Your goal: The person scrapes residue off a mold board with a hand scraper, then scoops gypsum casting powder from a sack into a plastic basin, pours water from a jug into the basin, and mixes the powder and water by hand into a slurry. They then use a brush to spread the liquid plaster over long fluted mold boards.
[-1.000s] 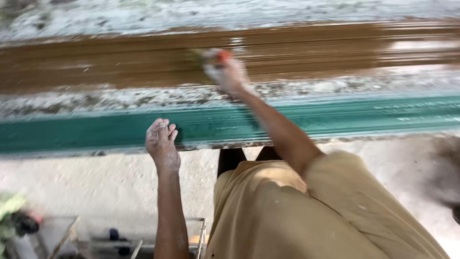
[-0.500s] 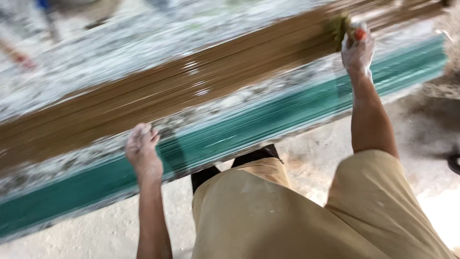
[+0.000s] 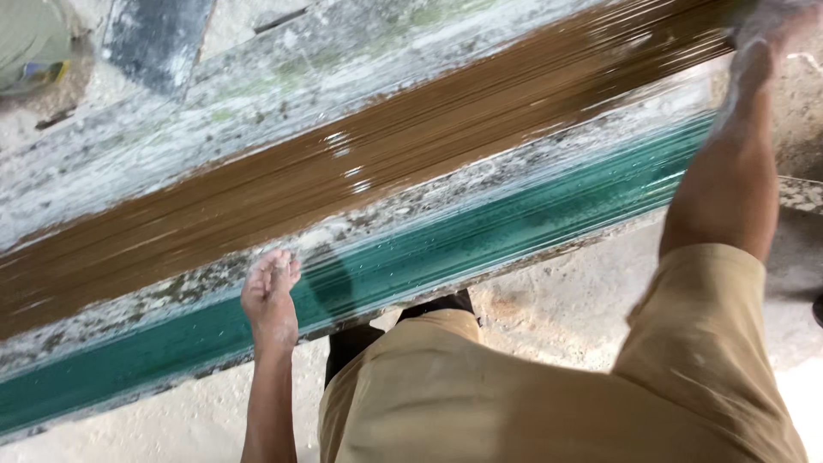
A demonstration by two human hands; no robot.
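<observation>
On dusty bench (image 3: 171,184), brown stick band (image 3: 411,146); green edge (image 3: 514,227), concrete floor (image 3: 557,300).

Soft, even daylight; heavy motion blur smears the whole frame, worst at the right hand (image 3: 767,34); small glints on the wet brown band (image 3: 360,163); faint shadow beside the left hand (image 3: 270,296)

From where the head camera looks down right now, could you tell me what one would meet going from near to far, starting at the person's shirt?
Tan shirt → left hand resting on the green edge → speckled pale strip → long brown band → whitish worn surface beyond.
</observation>
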